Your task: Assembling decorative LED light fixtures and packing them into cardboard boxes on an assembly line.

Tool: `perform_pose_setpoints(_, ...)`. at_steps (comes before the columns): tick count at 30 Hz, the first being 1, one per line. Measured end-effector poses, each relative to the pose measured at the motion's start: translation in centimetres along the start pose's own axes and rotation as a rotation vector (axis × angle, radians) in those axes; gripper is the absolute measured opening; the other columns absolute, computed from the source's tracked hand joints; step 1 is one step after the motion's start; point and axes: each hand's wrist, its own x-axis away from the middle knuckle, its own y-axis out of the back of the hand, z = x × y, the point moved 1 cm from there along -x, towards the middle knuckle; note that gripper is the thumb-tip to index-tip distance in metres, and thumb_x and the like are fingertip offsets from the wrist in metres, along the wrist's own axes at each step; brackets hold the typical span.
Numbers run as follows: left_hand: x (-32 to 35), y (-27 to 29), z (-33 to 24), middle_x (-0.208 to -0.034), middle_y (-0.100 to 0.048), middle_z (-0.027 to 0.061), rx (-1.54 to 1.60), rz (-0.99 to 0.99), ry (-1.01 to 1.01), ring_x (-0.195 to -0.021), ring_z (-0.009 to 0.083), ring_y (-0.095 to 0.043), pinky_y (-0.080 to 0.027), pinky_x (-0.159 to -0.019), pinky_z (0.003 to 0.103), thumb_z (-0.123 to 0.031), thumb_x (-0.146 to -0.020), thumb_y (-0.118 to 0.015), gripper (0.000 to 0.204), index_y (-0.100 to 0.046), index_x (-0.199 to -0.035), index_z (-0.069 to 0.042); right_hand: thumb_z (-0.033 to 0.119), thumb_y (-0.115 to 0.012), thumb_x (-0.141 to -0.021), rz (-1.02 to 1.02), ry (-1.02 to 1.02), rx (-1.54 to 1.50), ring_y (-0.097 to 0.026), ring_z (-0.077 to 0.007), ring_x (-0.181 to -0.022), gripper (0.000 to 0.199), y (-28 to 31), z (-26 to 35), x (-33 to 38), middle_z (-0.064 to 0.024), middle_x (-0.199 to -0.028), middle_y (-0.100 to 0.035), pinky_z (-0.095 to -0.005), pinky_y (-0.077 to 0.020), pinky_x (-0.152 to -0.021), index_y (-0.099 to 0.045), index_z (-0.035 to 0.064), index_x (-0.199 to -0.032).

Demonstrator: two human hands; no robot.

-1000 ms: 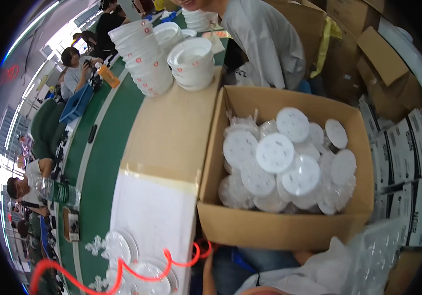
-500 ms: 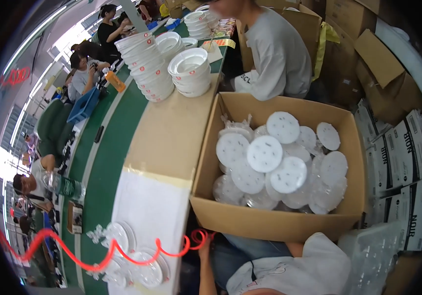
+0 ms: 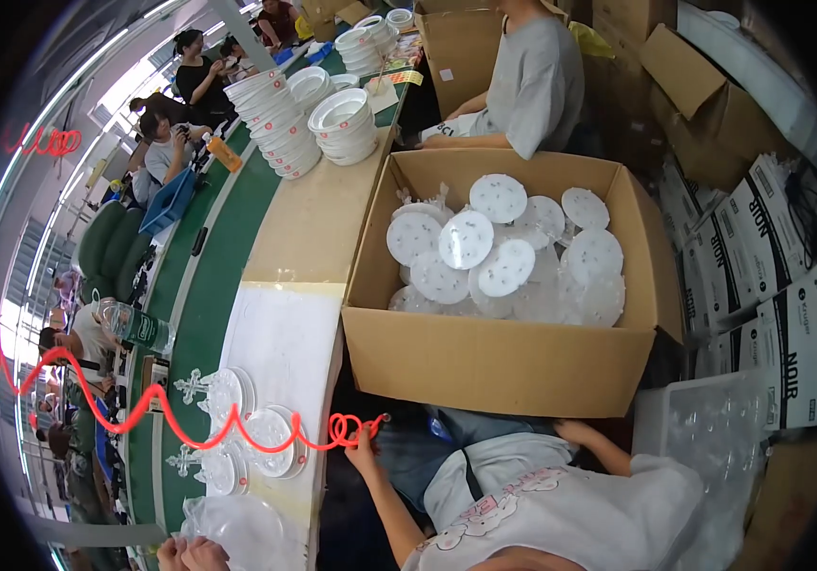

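My left hand (image 3: pixel 363 455) is closed around the end of a red coiled hose (image 3: pixel 228 428), beside the table edge. Any tool at that end is too small to make out. My right hand (image 3: pixel 575 433) rests by my lap, just below the near side of a large cardboard box (image 3: pixel 494 366); its fingers are partly hidden. Inside the box lie several white round discs (image 3: pixel 466 240) with small dark marks, many in clear plastic. On the table to my left are clear and white round pieces (image 3: pixel 273 440), near clear cross-shaped ornaments (image 3: pixel 190 385).
Another person's hands (image 3: pixel 192 554) touch a clear plastic bag (image 3: pixel 237 523) at the table's near end. Stacked white round dishes (image 3: pixel 271 124) stand on the far table. A person in grey (image 3: pixel 537 86) sits beyond the box. Printed cartons (image 3: pixel 789 324) and a translucent bin (image 3: pixel 703 428) line the right.
The view has shifted, so the box and table sit higher in the picture. Another person's hands and a clear bag now show at the lower left. My left hand still holds the hose.
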Motion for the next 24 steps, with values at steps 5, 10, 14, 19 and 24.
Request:
perform_pose_setpoints(5,-1.5,-0.6,0.9,-0.053,-0.049,-0.0008,-0.006,0.089,-0.013,-0.036,0.0051,-0.037,-0.026,-0.032,0.018,-0.012,-0.074,-0.061,0.008,-0.06,-0.072,-0.004,0.036,-0.05,-0.081,0.28,0.137,0.306,-0.041,-0.0324,-0.112,0.057,1.1,4.5,3.0,-0.0228,-0.12,-0.044,-0.0333,-0.0312,-0.094,-0.041,-0.0074,-0.116)
perform_pose_setpoints(10,-2.1,-2.0,0.2,-0.053,-0.05,-0.0009,-0.008,0.08,-0.034,-0.038,0.005,-0.038,-0.026,-0.034,0.018,-0.009,-0.075,-0.059,0.008,-0.06,-0.07,-0.003,0.028,-0.059,-0.076,-0.156,-0.045,-0.985,-0.045,-0.0192,-0.104,0.049,-1.6,5.3,-1.1,-0.0078,-0.115,-0.049,-0.0244,-0.0322,-0.089,-0.047,0.0003,-0.115)
perform_pose_setpoints(14,-2.2,-2.7,0.5,-0.055,-0.051,-0.0005,0.004,0.126,-0.054,-0.04,0.0052,-0.04,-0.028,-0.036,0.018,-0.011,-0.076,-0.059,0.01,-0.06,-0.071,-0.002,0.0,-0.052,-0.069,-0.247,-0.074,-1.622,-0.048,-0.0198,-0.102,0.031,-2.4,2.7,-9.6,-0.0063,-0.1,-0.053,-0.0406,-0.0314,-0.091,-0.049,0.0095,-0.099)
perform_pose_setpoints(19,-2.4,-1.5,0.5,-0.056,-0.052,0.0001,0.03,0.091,-0.025,-0.041,0.0056,-0.041,-0.03,-0.037,0.019,-0.01,-0.076,-0.06,0.008,-0.06,-0.074,-0.002,-0.013,-0.043,-0.064,0.122,-0.193,-2.285,-0.051,-0.0232,-0.097,0.035,-1.4,3.8,-12.8,-0.0093,-0.098,-0.055,-0.0386,-0.0407,-0.086,-0.052,0.0036,-0.093)
perform_pose_setpoints(24,-3.2,-2.2,0.3,-0.057,-0.053,0.0007,0.032,0.147,-0.055,-0.042,0.0067,-0.043,-0.033,-0.038,0.02,-0.009,-0.075,-0.061,0.008,-0.058,-0.072,-0.002,-0.01,-0.048,-0.065,0.132,-0.369,-2.271,-0.054,-0.023,-0.091,0.031,-1.0,3.9,-14.0,-0.0104,-0.092,-0.058,-0.0369,-0.0455,-0.08,-0.054,0.0055,-0.091)
